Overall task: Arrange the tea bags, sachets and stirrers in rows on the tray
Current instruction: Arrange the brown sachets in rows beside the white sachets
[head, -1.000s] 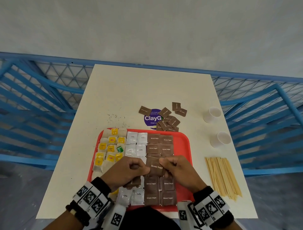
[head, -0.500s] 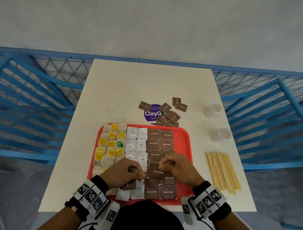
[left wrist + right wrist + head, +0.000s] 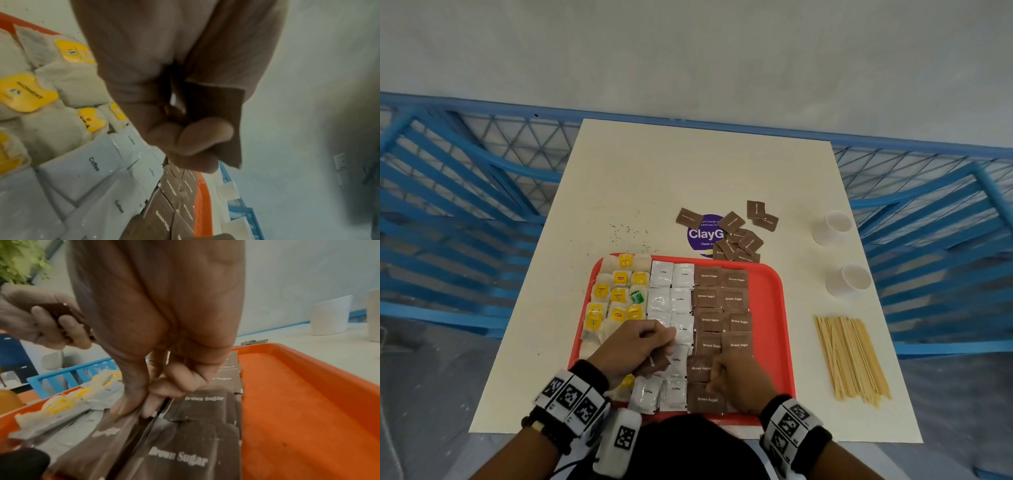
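A red tray (image 3: 770,308) holds tea bags (image 3: 616,294) on the left, white coffee sachets (image 3: 671,284) in the middle and two columns of brown sugar sachets (image 3: 719,298) on the right. My left hand (image 3: 661,342) hovers over the coffee sachets and grips a few brown sachets (image 3: 224,113) between thumb and fingers. My right hand (image 3: 714,377) is low at the near end of the brown columns. Its thumb and forefinger (image 3: 131,407) pinch the edge of a brown sugar sachet (image 3: 115,431) lying on the tray. Wooden stirrers (image 3: 849,356) lie in a pile right of the tray.
Several loose brown sachets (image 3: 736,233) lie on the table just beyond the tray, over a purple sticker (image 3: 702,234). Two white paper cups (image 3: 832,226) (image 3: 849,279) stand at the right. The tray's right strip is bare. Blue railings flank the table.
My right hand has carried its brown sugar sachet down from between the hands onto the near end of the brown columns. The left hand has stayed put with its sachets.
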Demonstrator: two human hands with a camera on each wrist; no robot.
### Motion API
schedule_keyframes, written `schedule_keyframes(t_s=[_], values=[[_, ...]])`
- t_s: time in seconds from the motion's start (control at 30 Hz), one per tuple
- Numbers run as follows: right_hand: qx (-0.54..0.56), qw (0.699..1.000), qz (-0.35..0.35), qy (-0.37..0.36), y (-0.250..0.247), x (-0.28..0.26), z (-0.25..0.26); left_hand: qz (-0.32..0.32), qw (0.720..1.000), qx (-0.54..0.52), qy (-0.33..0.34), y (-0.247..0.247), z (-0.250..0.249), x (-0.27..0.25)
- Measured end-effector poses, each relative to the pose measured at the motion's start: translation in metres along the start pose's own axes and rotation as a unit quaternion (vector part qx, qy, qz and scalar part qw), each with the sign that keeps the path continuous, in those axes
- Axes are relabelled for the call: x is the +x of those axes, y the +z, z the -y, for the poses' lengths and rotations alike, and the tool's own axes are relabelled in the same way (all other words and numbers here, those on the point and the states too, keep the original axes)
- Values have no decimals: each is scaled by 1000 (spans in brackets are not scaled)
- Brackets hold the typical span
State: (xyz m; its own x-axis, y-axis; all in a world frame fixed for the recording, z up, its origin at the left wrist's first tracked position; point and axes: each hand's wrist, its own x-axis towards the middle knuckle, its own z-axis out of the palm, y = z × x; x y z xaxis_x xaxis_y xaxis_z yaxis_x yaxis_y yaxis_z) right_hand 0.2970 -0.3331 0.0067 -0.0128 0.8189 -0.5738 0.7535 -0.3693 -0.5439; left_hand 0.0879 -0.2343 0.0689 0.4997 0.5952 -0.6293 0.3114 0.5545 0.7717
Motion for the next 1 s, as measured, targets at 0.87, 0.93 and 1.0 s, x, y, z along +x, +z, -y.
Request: schedule_keyframes(t_s=[0.87, 0.93, 1.0], values=[[324, 938, -98, -78, -89, -45, 38, 1, 998, 29, 52, 31, -41, 1], [288, 950, -77, -95, -93, -46, 36, -4, 993, 91, 81, 34, -44, 1], [286, 947, -112, -91, -97, -44, 34, -9, 990, 99, 98, 35, -46, 3]])
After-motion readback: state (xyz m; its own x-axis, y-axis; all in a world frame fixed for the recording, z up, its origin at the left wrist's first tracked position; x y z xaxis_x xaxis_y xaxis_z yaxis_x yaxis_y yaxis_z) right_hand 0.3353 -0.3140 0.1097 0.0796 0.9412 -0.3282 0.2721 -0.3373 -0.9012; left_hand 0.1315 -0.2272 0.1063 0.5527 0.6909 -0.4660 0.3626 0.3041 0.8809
